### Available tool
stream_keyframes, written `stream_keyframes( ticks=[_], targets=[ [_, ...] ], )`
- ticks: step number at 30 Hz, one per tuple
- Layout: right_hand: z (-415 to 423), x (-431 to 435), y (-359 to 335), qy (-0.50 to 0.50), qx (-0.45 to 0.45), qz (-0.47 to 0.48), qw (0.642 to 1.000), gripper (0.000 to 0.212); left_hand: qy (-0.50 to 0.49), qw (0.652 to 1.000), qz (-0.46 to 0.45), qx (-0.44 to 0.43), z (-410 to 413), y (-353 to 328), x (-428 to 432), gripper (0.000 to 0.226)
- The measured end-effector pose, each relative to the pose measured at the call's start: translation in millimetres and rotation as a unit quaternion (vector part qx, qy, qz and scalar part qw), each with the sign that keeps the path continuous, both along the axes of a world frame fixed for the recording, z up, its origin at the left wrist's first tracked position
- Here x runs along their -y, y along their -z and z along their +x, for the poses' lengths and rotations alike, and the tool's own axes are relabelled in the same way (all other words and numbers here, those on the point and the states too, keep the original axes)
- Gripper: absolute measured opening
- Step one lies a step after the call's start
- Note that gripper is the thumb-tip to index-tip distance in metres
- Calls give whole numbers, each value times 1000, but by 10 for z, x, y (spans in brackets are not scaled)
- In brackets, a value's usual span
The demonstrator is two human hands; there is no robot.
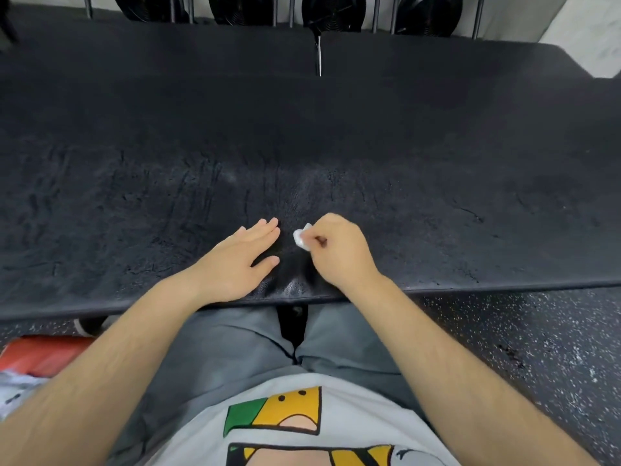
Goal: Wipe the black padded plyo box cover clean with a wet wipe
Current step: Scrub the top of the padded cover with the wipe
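The black padded plyo box cover [437, 169] fills most of the view, its worn, cracked surface stretching left to right in front of me. My right hand [339, 250] grips a small crumpled white wet wipe [300, 237] and holds it down on the cover near the front edge. My left hand [240, 260] rests flat on the cover just left of the wipe, fingers straight and together. A shiny patch of the cover lies between my two hands at the front edge.
A second black pad [470, 58] lies behind, with a seam and white cord [319, 58] in the middle. Dark weight plates on a rack [332, 11] line the far edge. Speckled rubber floor [537, 348] is on the right; a red object [43, 354] on the left.
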State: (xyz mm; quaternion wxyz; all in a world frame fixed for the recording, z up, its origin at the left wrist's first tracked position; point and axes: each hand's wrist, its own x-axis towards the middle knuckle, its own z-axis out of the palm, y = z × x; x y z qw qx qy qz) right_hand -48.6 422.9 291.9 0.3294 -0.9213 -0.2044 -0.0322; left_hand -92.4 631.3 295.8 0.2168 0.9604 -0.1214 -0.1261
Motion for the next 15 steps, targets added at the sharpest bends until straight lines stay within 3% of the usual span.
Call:
stream_keyframes(
  ticks=[4, 9, 10, 15],
  targets=[
    [-353, 24, -54, -92, -45, -9, 995, 28, -1, 1000, 2, 4, -12, 11, -11, 61],
    [-110, 255, -101, 12, -23, -58, 998, 35, -4, 1000, -14, 2, -16, 20, -14, 60],
    [-156, 224, -103, 20, -15, -68, 997, 28, -6, 1000, -19, 1, -12, 23, -16, 59],
    [-485, 193, -161, -74, -67, -45, 994, 24, -10, 1000, -26, 7, -21, 45, -31, 59]
  ],
)
